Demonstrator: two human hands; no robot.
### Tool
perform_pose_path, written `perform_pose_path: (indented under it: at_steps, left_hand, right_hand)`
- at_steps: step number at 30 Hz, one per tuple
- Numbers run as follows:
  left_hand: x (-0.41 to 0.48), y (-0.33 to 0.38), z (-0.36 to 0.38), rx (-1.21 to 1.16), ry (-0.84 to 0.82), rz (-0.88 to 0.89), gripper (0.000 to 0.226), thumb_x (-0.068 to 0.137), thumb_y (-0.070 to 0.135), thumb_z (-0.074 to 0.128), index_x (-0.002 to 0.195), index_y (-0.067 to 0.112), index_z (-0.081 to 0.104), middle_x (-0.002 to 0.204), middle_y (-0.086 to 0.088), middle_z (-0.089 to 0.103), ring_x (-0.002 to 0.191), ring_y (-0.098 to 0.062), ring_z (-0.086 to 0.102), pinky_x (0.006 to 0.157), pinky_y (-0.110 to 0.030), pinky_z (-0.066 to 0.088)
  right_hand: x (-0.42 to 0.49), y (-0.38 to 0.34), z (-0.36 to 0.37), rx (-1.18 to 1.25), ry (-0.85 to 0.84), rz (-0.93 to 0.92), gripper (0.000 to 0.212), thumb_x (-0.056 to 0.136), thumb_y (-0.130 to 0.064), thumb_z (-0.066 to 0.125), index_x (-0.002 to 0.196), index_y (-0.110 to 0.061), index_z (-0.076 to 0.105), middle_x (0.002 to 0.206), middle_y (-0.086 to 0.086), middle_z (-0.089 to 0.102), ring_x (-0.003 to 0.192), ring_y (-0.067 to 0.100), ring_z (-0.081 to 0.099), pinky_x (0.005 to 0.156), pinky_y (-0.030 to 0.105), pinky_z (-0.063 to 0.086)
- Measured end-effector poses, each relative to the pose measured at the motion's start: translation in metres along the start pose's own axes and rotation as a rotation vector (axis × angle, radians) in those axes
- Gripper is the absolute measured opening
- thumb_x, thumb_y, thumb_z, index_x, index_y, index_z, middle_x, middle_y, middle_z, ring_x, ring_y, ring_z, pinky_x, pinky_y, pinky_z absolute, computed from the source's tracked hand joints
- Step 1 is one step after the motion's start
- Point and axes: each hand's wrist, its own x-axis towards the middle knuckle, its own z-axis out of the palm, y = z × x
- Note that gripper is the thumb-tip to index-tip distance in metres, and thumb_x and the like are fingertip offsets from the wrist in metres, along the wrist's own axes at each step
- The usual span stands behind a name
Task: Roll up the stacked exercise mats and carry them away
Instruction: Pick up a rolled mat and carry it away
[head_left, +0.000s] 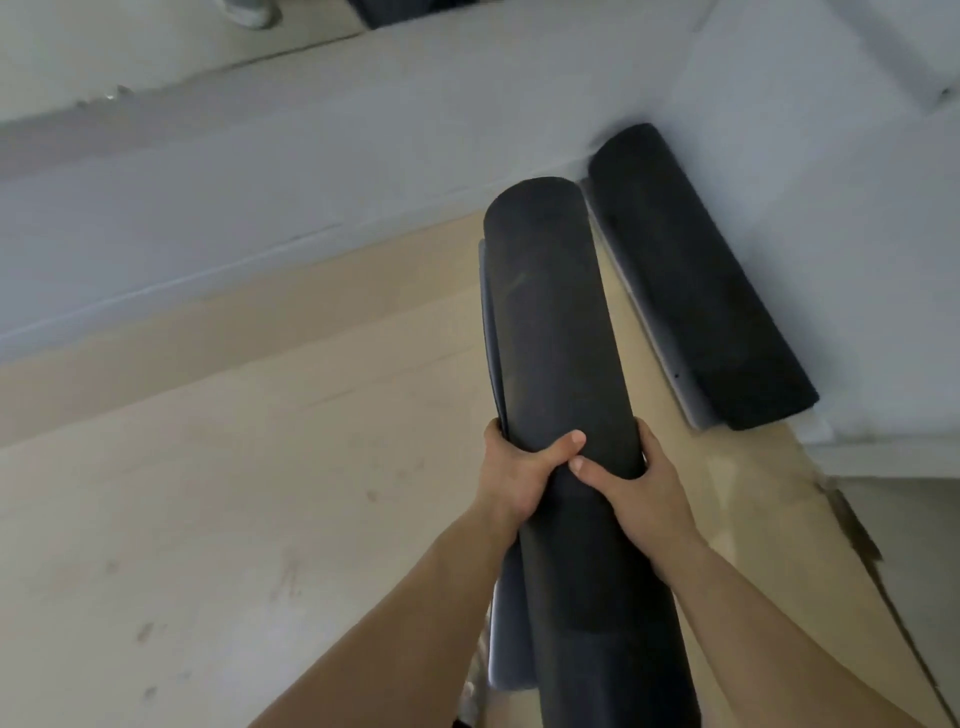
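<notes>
Rolled black foam exercise mat (550, 322), clasped round its middle by left hand (511, 475) and right hand (636, 483), hung above the pale floor (234, 519); soft, bulky, probably light, it could unroll. Another rolled black mat (696, 291) lay against the grey wall (857, 234).

Both hands (519, 475) grip one rolled mat (550, 322); another roll (696, 280) lies right of it, against the wall (831, 156)

The left hand (511, 478) and the right hand (641, 483) are seen bare, with the thumbnails (575, 439) kept short and plain. The left forearm (415, 613) and the right forearm (769, 613) are shown uncovered along their whole visible length
</notes>
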Motion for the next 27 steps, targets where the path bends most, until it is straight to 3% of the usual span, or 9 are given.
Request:
perform_pose_path:
  at_steps: [7, 10, 14, 18, 20, 23, 25, 27]
  left_hand:
    - [0.16, -0.031, 0.089, 0.0, 0.129, 0.031, 0.107, 0.048, 0.063, 0.092, 0.137, 0.022, 0.05, 0.127, 0.006, 0.067, 0.116, -0.015, 0.066, 0.103, -0.042, 0.055]
    - [0.224, -0.05, 0.125, -0.037, 0.128, 0.053, 0.094, 0.054, 0.059, 0.093, 0.131, 0.02, 0.056, 0.122, 0.005, 0.07, 0.112, -0.015, 0.069, 0.1, -0.041, 0.056]
    - [0.262, -0.074, 0.167, -0.019, 0.139, 0.143, 0.067, 0.075, 0.051, 0.088, 0.129, 0.025, 0.058, 0.123, 0.011, 0.071, 0.112, -0.009, 0.067, 0.104, -0.036, 0.053]
    - [0.258, -0.067, 0.173, 0.056, 0.172, 0.135, 0.09, 0.069, 0.072, 0.077, 0.144, 0.03, 0.048, 0.135, 0.013, 0.065, 0.123, -0.013, 0.062, 0.109, -0.036, 0.048]
    - [0.25, -0.067, 0.171, 0.108, 0.174, 0.054, 0.106, 0.063, 0.081, 0.073, 0.15, 0.03, 0.043, 0.14, 0.011, 0.061, 0.127, -0.017, 0.06, 0.112, -0.039, 0.046]
    - [0.22, -0.086, 0.167, 0.127, 0.109, -0.106, 0.123, 0.048, 0.084, 0.084, 0.147, 0.025, 0.041, 0.136, 0.007, 0.061, 0.121, -0.019, 0.061, 0.109, -0.039, 0.048]
    - [0.193, -0.104, 0.167, 0.177, 0.054, -0.199, 0.125, 0.046, 0.082, 0.085, 0.147, 0.025, 0.041, 0.136, 0.006, 0.06, 0.12, -0.019, 0.061, 0.107, -0.039, 0.05]
    - [0.184, -0.108, 0.174, 0.222, 0.066, -0.179, 0.109, 0.05, 0.083, 0.078, 0.141, 0.03, 0.049, 0.132, 0.008, 0.065, 0.119, -0.019, 0.063, 0.106, -0.043, 0.052]
  right_hand:
    - [0.188, 0.053, -0.033, -0.067, -0.051, -0.022, 0.091, 0.054, -0.062, 0.086, 0.137, -0.042, 0.057, 0.122, -0.017, 0.07, 0.111, 0.01, 0.068, 0.101, 0.043, 0.055]
    - [0.257, 0.076, -0.047, -0.15, -0.021, -0.048, 0.106, 0.062, -0.058, 0.087, 0.155, -0.038, 0.04, 0.144, -0.01, 0.059, 0.131, 0.017, 0.056, 0.112, 0.041, 0.046]
    - [0.296, 0.094, -0.07, -0.347, 0.023, -0.12, 0.104, 0.081, -0.059, 0.078, 0.164, -0.037, 0.019, 0.163, -0.005, 0.037, 0.148, 0.021, 0.038, 0.12, 0.042, 0.035]
    - [0.25, 0.129, -0.089, -0.544, -0.003, -0.071, 0.108, 0.079, -0.076, 0.065, 0.163, -0.038, 0.009, 0.163, 0.0, 0.031, 0.146, 0.026, 0.037, 0.111, 0.046, 0.04]
    - [0.217, 0.147, -0.094, -0.574, -0.001, 0.073, 0.12, 0.067, -0.083, 0.067, 0.161, -0.039, 0.007, 0.159, 0.004, 0.033, 0.139, 0.032, 0.044, 0.106, 0.049, 0.047]
    - [0.206, 0.154, -0.091, -0.585, 0.012, 0.157, 0.129, 0.059, -0.083, 0.075, 0.159, -0.037, 0.006, 0.152, 0.008, 0.039, 0.129, 0.034, 0.052, 0.101, 0.049, 0.052]
    - [0.21, 0.151, -0.086, -0.608, 0.007, 0.161, 0.13, 0.057, -0.084, 0.075, 0.157, -0.036, 0.008, 0.149, 0.008, 0.041, 0.126, 0.034, 0.054, 0.098, 0.048, 0.053]
    - [0.213, 0.148, -0.087, -0.587, 0.04, 0.13, 0.128, 0.055, -0.086, 0.074, 0.157, -0.039, 0.012, 0.147, 0.006, 0.044, 0.125, 0.032, 0.055, 0.096, 0.048, 0.054]
